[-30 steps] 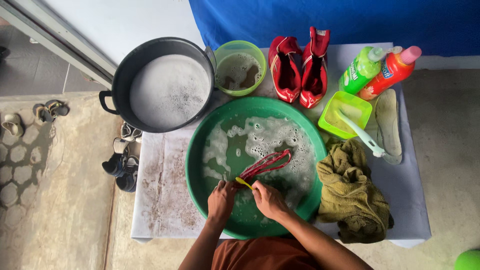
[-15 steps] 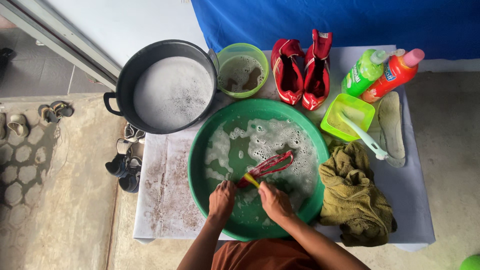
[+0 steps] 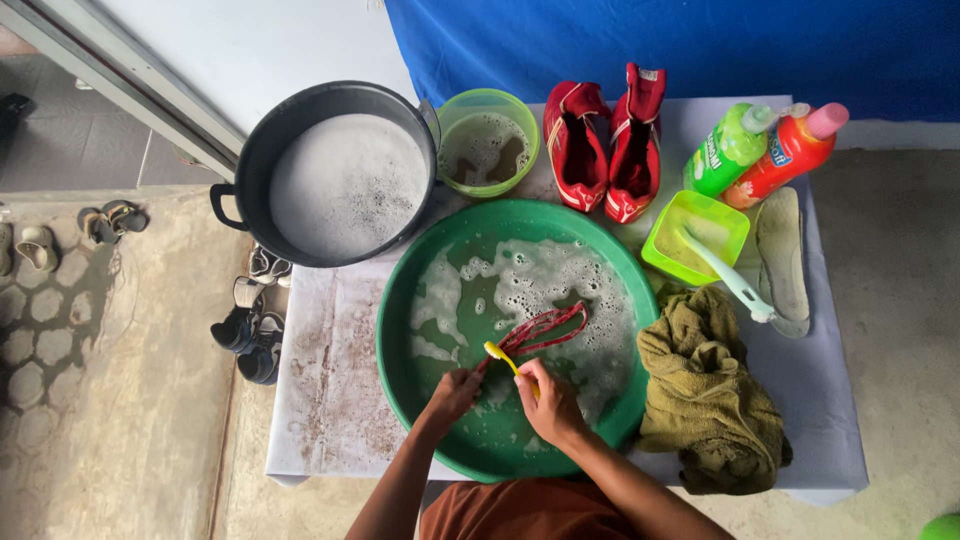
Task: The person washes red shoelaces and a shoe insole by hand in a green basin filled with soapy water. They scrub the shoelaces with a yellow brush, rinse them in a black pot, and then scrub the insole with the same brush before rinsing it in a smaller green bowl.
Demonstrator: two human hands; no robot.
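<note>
Scrubbing on, the right hand grips a yellow brush while the left hand still pinches red laces, now shifted nearer in the basin.

Pot left behind basin; towel right.

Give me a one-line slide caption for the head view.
Two hands, left hand and right hand, scrub red laces with a yellow toothbrush in a soapy green basin.
</note>
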